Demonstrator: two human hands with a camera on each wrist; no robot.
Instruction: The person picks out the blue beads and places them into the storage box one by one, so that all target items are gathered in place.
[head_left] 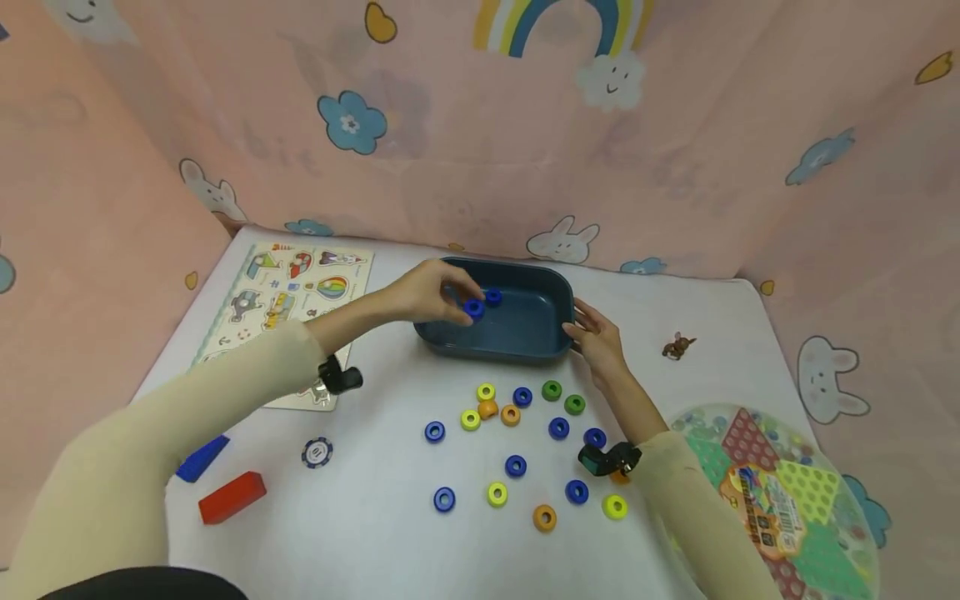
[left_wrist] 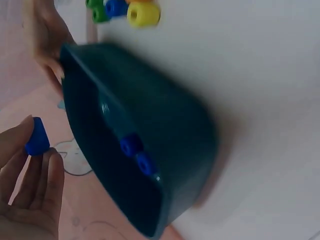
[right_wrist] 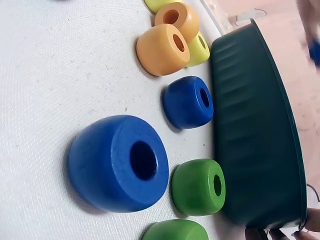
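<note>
My left hand [head_left: 435, 292] is over the left end of a dark teal tray [head_left: 517, 347]. Between thumb and fingertips it pinches a blue bead [left_wrist: 37, 137], held above the rim in the left wrist view. Inside the tray lie two more blue beads [left_wrist: 131, 145], side by side. At the tray's right end, my right hand [head_left: 602, 343] grips the rim and wall. Loose beads are scattered on the table in front: blue [right_wrist: 100, 160], green [right_wrist: 192, 187], yellow [head_left: 490, 495] and orange [right_wrist: 157, 52], each with a hole.
A picture puzzle board [head_left: 307, 267] lies at the left. Nearer are a poker chip [head_left: 317, 452], a red block [head_left: 232, 497] and a blue block [head_left: 201, 460]. At the right are a small brown animal figure [head_left: 677, 346] and a round patterned board [head_left: 810, 492], partly under the right sleeve.
</note>
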